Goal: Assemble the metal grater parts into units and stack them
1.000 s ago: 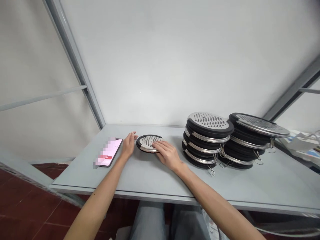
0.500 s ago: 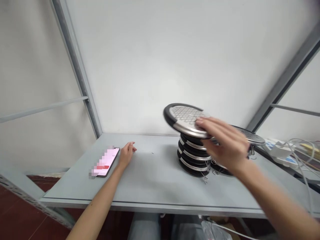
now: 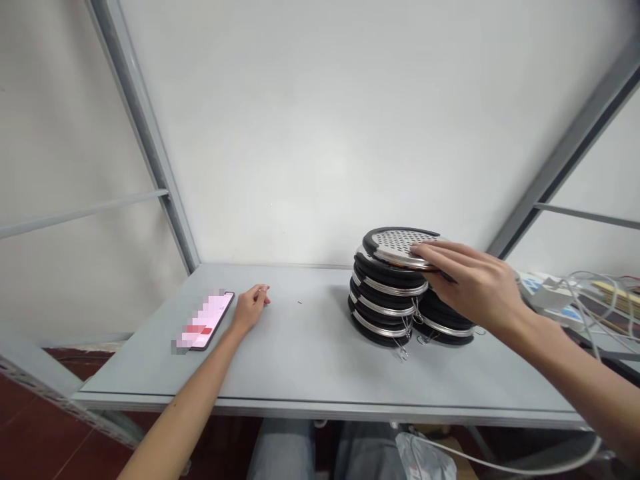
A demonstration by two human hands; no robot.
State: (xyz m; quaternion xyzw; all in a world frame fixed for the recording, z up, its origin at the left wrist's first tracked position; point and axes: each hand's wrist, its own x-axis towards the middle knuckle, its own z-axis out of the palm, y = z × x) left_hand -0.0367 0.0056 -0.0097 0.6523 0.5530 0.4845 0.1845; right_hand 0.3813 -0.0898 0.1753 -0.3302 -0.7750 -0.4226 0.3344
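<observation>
My right hand (image 3: pixel 467 270) is closed on the right edge of a round black-rimmed disc (image 3: pixel 400 241) with a perforated silver face. The disc is over the top of a stack of similar black and silver discs (image 3: pixel 383 310); whether it rests fully on them cannot be told. A second, lower stack (image 3: pixel 445 323) stands just right of it, partly hidden by my hand. Wire hooks stick out near the stacks' bases. My left hand (image 3: pixel 251 305) rests on the table with its fingers curled, beside a phone (image 3: pixel 215 320) with a lit screen.
The grey table (image 3: pixel 300 373) has a small dark bit on its middle. White cables (image 3: pixel 593 300) and flat items lie at the right. Metal frame posts (image 3: pixel 145 127) stand on both sides, before a white wall. A plastic bag (image 3: pixel 425 457) is below the front edge.
My right hand has moved right and slightly down with the disc, which now lies flatter and further right over the stack. My left hand stays by the phone. The view has shifted slightly.
</observation>
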